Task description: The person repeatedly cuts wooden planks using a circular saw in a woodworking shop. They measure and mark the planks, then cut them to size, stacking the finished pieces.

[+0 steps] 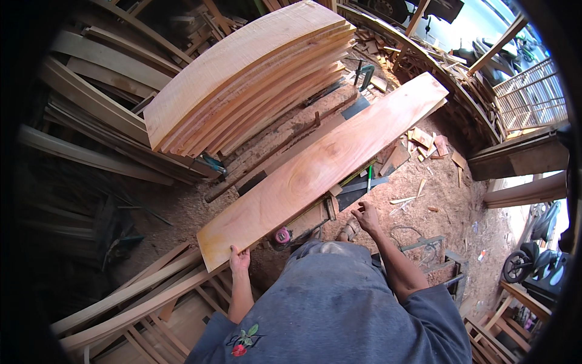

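A long, pale wooden board (pixel 321 167) lies slantwise in front of me, from near left to far right, with a knot near its middle. My left hand (pixel 240 261) grips its near edge close to the left end, thumb on top; the fingers underneath are hidden. Off the board's near side, my right hand (pixel 366 217) hovers with bent fingers apart, and nothing shows in it. Just beyond those fingers, a thin green pen or pencil (pixel 370 179) stands out near a dark flat piece (pixel 351 199). A pink round tape measure (pixel 283 235) sits below the board.
Beyond the board rises a stack of curved planks (pixel 248 79). More curved strips (pixel 109 79) lean at the left, and others (pixel 133 297) lie at lower left. A clamp (pixel 365 77) stands at the far end. Offcuts (pixel 424 142) and sawdust cover the floor; a metal frame (pixel 436 255) stands right.
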Available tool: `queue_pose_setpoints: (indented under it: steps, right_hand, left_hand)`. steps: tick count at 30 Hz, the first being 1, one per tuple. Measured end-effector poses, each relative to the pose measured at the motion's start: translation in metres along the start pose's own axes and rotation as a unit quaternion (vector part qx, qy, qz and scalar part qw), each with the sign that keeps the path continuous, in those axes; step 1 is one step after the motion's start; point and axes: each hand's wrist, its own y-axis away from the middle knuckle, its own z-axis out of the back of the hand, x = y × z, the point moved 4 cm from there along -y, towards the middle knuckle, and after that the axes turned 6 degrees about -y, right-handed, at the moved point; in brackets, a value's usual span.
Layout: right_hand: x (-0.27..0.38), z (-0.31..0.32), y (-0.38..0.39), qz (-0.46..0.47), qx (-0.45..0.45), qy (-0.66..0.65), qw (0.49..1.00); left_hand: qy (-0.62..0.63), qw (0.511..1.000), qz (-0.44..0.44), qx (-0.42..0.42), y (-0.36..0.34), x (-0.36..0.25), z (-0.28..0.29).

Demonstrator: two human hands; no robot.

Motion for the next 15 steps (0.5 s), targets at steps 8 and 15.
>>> queue_pose_setpoints:
  steps: [8,15]
  right_hand:
    - [-0.039,0.002,0.03,-0.085,0.07,-0.06,0.992]
    - [-0.006,-0.027,0.001,-0.09,0.143,-0.122,0.978]
  left_hand:
    - [-0.137,0.988,0.067,-0.007,-0.015,0.003,0.01]
    - [-0.412,0.896,0.157,0.041,0.006,0.011,-0.001]
